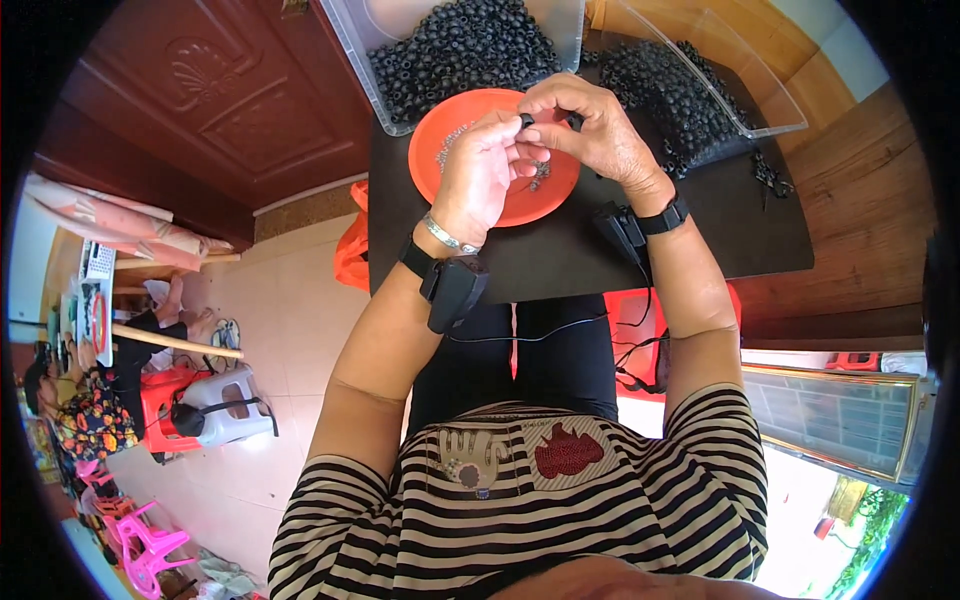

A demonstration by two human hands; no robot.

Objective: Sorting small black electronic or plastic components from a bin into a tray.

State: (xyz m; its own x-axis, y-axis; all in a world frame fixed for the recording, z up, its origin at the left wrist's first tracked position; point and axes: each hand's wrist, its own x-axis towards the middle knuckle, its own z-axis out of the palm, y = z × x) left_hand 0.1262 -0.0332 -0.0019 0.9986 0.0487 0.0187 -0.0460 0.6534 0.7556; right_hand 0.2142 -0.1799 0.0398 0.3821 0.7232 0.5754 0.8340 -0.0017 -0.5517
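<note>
Over an orange plate (425,135), my two hands meet at the fingertips. A small black ring-like part (526,120) is pinched there, between the thumb and fingers of my left hand (475,175). My right hand (600,135) touches the same part with its thumb and forefinger. Tucked in the curled fingers of that hand is a second black part (574,121). Small silvery pieces (540,172) lie in the plate, partly hidden by my hands. Whatever tiny piece may sit between my fingertips cannot be made out.
A clear bin (350,70) full of black ring parts stands behind the plate. At right, another clear container (770,130) holds more of them, with a few loose parts (770,175) beside it on the dark table (740,235). Another person (95,410) sits far left.
</note>
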